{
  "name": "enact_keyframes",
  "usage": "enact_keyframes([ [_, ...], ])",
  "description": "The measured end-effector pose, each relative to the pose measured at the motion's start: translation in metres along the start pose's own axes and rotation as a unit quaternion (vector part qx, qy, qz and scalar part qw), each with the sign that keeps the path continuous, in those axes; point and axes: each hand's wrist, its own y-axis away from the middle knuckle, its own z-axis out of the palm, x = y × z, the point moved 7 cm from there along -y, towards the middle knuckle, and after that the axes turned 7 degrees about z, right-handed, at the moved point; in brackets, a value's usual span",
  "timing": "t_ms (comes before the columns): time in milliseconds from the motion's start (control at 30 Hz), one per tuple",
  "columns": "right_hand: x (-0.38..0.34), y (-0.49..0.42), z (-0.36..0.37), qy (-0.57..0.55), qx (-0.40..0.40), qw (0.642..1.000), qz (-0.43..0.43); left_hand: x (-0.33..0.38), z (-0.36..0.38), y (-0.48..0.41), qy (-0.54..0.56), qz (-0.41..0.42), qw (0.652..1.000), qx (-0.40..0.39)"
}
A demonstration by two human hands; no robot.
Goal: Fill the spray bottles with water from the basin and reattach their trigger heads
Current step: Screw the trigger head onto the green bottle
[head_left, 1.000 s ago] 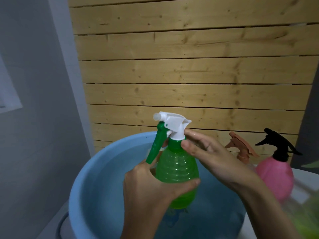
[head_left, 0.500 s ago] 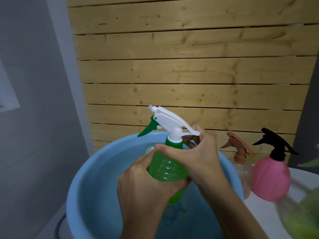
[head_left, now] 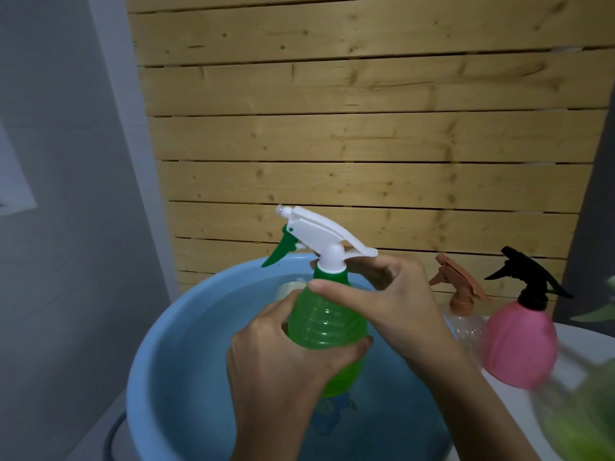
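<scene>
A green spray bottle (head_left: 324, 319) is held upright over the blue basin (head_left: 156, 344) of water. My left hand (head_left: 283, 361) wraps the bottle's belly from the near side. My right hand (head_left: 382, 301) pinches the neck just under the white trigger head (head_left: 319, 232), whose green lever points left. The head sits on the bottle's neck. To the right stand a clear bottle (head_left: 466, 324) with a brown head and a pink bottle (head_left: 519, 344) with a black head.
A wooden slat wall (head_left: 366, 128) rises close behind the basin. A white table top (head_left: 519, 414) carries the bottles on the right. A blurred green object (head_left: 585, 424) fills the lower right corner. A pale object (head_left: 289, 289) floats at the basin's far side.
The trigger head has turned on the neck, its nozzle swinging from facing me to pointing left. My right hand shifted its hold around the neck. The bottle stays over the basin.
</scene>
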Motion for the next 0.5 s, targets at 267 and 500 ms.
enact_keyframes([
  [267,0.011,0.001,0.007,0.01,0.008,1.0,0.018,0.001,-0.001,0.0,-0.012,0.0,1.0,-0.01],
  [500,0.005,0.001,0.007,0.081,0.018,0.997,-0.008,-0.003,-0.001,-0.001,-0.003,0.0,1.0,0.007],
])
